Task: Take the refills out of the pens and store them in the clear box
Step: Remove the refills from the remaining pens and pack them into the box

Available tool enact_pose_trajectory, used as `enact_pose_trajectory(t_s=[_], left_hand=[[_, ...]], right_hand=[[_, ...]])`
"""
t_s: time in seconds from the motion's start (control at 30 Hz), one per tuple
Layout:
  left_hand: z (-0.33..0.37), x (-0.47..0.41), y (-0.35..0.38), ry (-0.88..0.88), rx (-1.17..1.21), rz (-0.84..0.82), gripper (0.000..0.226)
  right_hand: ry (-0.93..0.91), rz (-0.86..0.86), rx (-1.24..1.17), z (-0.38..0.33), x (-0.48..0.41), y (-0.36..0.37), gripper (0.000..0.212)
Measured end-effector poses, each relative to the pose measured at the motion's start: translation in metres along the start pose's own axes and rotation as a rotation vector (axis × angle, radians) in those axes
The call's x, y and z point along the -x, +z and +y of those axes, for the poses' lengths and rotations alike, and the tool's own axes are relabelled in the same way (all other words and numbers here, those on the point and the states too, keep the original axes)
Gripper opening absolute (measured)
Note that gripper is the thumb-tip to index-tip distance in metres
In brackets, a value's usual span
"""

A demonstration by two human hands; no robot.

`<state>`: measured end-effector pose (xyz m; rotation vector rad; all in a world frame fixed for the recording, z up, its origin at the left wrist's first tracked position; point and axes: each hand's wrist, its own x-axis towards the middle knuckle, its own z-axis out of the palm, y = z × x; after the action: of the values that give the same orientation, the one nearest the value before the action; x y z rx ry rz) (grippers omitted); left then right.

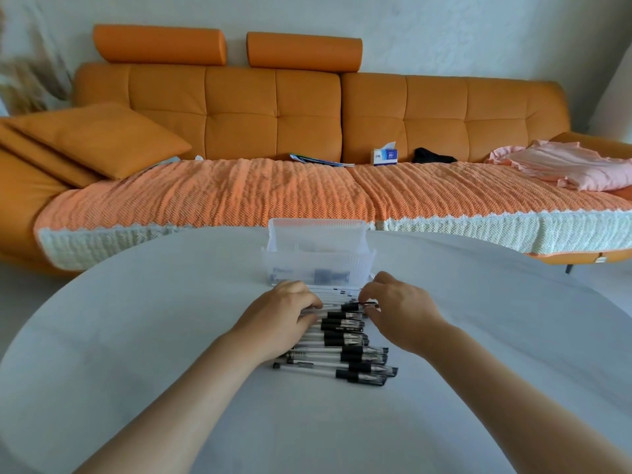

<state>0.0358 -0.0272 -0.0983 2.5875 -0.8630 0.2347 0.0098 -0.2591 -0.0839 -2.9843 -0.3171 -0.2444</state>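
Head view: both hands are low over a row of pens on the white table. The right hand pinches the black end of one pen with thumb and finger. The left hand is just across from it, fingers bent down on the pens; I cannot tell if it holds one. The box stands right past both hands' fingertips, lid up, maybe with dark bits inside.

pens: black-gripped, clear, rowed on table | clear box: open, just behind
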Motion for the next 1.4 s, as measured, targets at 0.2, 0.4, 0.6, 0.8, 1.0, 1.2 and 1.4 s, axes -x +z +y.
enact_pose_trajectory(t_s=[0.2, 0.4, 0.6, 0.8, 1.0, 1.2, 1.4], left_hand=[[0.003, -0.001, 0.001, 0.006, -0.019, 0.026, 0.027], [0.006, -0.001, 0.003, 0.001, -0.021, 0.043, 0.027], [0.014, -0.006, 0.003, 0.087, -0.065, 0.129, 0.036], [0.025, -0.011, 0.0, 0.085, -0.015, 0.193, 0.019], [0.032, -0.01, -0.002, 0.14, -0.037, 0.235, 0.014], [0.035, -0.009, -0.002, 0.133, -0.042, 0.226, 0.013], [0.036, -0.007, -0.001, 0.133, 0.0, 0.195, 0.012]], right_hand=[[-0.058, 0.019, 0.03, 0.002, -0.001, -0.002, 0.021], [-0.109, 0.013, 0.038, 0.007, -0.002, -0.002, 0.021], [-0.123, 0.143, -0.034, 0.008, -0.002, -0.006, 0.021], [-0.179, 0.16, -0.202, 0.001, 0.003, -0.015, 0.015], [-0.183, 0.005, -0.17, -0.005, 0.003, -0.014, 0.028], [-0.19, -0.004, -0.215, -0.006, 0.004, -0.018, 0.017], [-0.151, -0.171, -0.251, -0.01, 0.005, -0.02, 0.025]])
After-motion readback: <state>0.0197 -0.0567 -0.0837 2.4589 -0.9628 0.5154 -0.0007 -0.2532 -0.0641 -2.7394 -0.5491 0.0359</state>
